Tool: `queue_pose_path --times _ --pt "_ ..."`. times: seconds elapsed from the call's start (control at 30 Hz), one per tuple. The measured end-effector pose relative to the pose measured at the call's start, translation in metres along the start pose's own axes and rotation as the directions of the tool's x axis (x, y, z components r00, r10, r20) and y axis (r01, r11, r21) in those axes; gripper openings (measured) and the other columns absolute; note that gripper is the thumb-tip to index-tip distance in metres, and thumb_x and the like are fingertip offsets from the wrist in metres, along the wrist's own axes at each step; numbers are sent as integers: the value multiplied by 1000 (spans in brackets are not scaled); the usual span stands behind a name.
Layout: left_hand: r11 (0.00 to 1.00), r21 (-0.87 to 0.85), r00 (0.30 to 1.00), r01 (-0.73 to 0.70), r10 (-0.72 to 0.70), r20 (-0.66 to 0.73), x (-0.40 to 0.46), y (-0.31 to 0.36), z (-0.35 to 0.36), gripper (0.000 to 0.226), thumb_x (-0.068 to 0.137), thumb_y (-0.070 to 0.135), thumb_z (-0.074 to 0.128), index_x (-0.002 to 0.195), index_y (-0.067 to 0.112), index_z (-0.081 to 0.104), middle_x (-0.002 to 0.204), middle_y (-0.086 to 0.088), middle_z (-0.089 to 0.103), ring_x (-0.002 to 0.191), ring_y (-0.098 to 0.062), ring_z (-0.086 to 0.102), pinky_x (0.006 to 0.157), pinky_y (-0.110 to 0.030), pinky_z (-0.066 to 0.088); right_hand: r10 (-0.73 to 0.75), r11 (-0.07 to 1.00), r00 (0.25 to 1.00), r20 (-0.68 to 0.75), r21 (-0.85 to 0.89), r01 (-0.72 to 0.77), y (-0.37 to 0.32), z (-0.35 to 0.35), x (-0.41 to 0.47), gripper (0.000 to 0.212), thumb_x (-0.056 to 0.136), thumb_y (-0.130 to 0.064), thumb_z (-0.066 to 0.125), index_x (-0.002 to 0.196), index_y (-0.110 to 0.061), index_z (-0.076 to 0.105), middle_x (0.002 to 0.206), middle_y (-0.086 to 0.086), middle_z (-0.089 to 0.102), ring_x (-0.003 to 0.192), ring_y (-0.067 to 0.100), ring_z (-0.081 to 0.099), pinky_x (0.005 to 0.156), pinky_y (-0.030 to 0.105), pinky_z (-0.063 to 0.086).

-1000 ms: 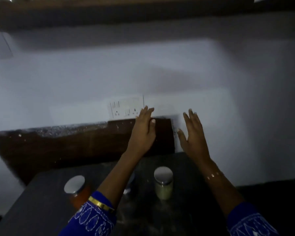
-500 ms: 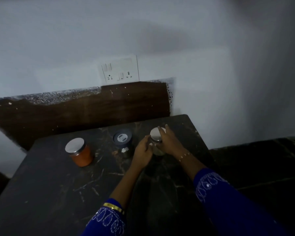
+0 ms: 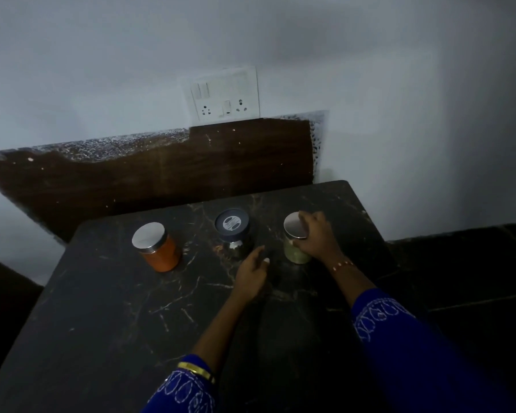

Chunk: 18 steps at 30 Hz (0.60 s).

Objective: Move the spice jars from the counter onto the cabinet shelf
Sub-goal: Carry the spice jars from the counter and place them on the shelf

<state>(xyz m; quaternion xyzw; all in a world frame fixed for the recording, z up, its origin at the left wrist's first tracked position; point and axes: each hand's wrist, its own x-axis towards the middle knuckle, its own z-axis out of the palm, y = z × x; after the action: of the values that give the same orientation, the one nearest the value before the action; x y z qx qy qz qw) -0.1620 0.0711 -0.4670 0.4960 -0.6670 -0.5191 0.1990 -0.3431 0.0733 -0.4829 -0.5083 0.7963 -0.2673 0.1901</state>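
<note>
Three spice jars stand in a row on the dark marble counter [image 3: 108, 317]. At the left is an orange-filled jar [image 3: 160, 248] with a silver lid. A dark-lidded jar [image 3: 234, 231] stands in the middle. The right one is a green-filled jar [image 3: 294, 253] with a silver lid. My right hand [image 3: 318, 236] wraps around the green jar just under its lid. My left hand [image 3: 252, 274] hovers low over the counter between the dark jar and the green jar, fingers loosely curled, holding nothing. No cabinet shelf is in view.
A white wall with a switch and socket plate [image 3: 225, 96] rises behind the counter, above a brown wooden backsplash [image 3: 161, 174]. The counter's right edge drops to a dark floor [image 3: 465, 272]. The scene is dim.
The view has dropped from the wall to the counter. Both hands came down from near the wall; my right hand closed on the green jar and my left hand drew back from it.
</note>
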Motion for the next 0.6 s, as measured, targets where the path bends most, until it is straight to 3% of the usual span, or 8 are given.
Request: queue_pose_path --times 0.17,0.23,0.33,0.4,0.47,0.6 --pt "997 -71 1000 -3 3 -10 8 -2 -6 41 98 15 37 139 8 39 145 -12 40 132 -25 40 109 -38 35 97 914 995 -13 397 -84 -6 -5 -38 66 75 -18 76 133 -18 46 136 7 40 125 21 43 94 25 40" --pt "996 -94 1000 8 -10 -21 12 0 -8 38 99 19 36 133 6 46 138 -15 48 126 -26 46 107 -40 39 115 816 993 5 569 -98 -14 -14 -51 57 78 -14 73 130 -18 50 136 6 44 124 21 46 89 23 43" --pt "930 -343 988 134 -99 116 9 12 -16 35 100 27 31 103 8 60 106 -13 63 103 -27 58 83 -32 48 72 611 997 11 790 -53 -30 -33 -69 46 81 -5 66 126 -11 54 121 5 58 111 19 57 77 18 52" --pt "785 -547 945 291 -147 292 1 22 -22 41 100 37 28 97 14 61 99 -11 65 95 -26 61 80 -35 49 36 510 999 1 860 -19 -40 -43 -79 41 83 -1 62 123 -8 56 112 3 63 102 16 62 77 20 56" --pt "656 -621 880 430 -151 450 -7 31 -24 44 98 43 27 100 15 61 100 -13 65 95 -27 60 81 -39 47 27 500 999 -19 866 3 -46 -49 -86 34 84 -1 59 116 -12 59 110 2 63 103 18 62 86 29 54" --pt "633 -598 821 491 -105 562 -26 41 -19 38 98 39 29 99 17 60 103 -14 61 96 -28 58 78 -39 47 142 514 987 -80 858 -4 -53 -52 -99 18 90 -13 54 103 -24 60 115 8 61 113 33 58 94 48 49"
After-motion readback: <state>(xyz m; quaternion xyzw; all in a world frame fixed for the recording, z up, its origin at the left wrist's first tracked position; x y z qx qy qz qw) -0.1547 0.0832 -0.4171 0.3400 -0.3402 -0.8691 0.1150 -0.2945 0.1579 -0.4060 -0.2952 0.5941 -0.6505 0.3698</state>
